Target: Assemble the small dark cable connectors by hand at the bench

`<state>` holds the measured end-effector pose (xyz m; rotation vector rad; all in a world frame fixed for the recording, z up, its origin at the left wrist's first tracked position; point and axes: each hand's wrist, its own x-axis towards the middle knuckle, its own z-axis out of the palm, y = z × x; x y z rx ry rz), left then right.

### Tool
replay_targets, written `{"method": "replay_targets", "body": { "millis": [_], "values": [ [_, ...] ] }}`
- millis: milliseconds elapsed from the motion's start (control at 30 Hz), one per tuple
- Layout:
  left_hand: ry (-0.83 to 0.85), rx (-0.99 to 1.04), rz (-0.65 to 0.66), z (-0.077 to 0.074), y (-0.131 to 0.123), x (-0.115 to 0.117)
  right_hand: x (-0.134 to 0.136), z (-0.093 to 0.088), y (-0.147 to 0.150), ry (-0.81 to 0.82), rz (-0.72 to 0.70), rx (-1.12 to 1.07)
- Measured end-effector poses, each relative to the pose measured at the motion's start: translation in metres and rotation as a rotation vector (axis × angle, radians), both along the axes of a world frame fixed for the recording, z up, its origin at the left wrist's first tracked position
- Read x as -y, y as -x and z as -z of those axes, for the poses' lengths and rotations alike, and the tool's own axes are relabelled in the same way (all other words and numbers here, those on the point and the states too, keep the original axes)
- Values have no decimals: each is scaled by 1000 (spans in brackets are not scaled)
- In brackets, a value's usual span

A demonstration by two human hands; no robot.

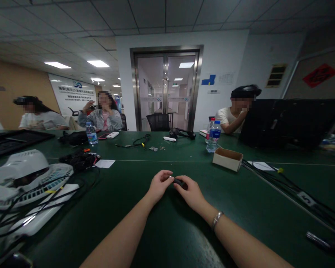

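Over the green table (145,227), my two hands meet near its middle. My right hand (191,191) is closed around a small dark cylindrical object (179,182), partly hidden by the fingers. Pinched at the fingertips of my left hand (159,186) is a small shiny bit (171,176), too small to name; it sits close to the dark object's end. Whether the two pieces touch, I cannot tell. A metal bracelet (217,220) circles my right wrist.
On the left lie a white fan (30,178), black cables and a white panel (44,208). An open cardboard box (227,160) and water bottles (213,137) stand right of centre. Small loose parts (153,149) lie farther back. Several people sit across the table; monitors (290,123) stand at right.
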<state>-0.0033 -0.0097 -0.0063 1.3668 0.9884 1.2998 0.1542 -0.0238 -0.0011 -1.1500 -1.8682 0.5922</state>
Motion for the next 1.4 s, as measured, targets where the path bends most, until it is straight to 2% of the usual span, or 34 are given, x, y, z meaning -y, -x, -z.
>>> {"method": "replay_targets", "body": {
  "millis": [300, 600, 1033, 1300, 1400],
  "values": [
    [-25, 8, 21, 4, 2, -1, 0, 1, 0, 9, -4, -6],
    [-3, 0, 12, -4, 1, 4, 0, 1, 0, 21, -1, 1],
    [-39, -25, 3, 3, 3, -1, 0, 2, 1, 2, 1, -9],
    [11, -16, 4, -8, 1, 8, 1, 0, 0, 26, -8, 3],
    [80, 41, -57, -12, 0, 10, 0, 2, 0, 36, 3, -4]
  ]
}}
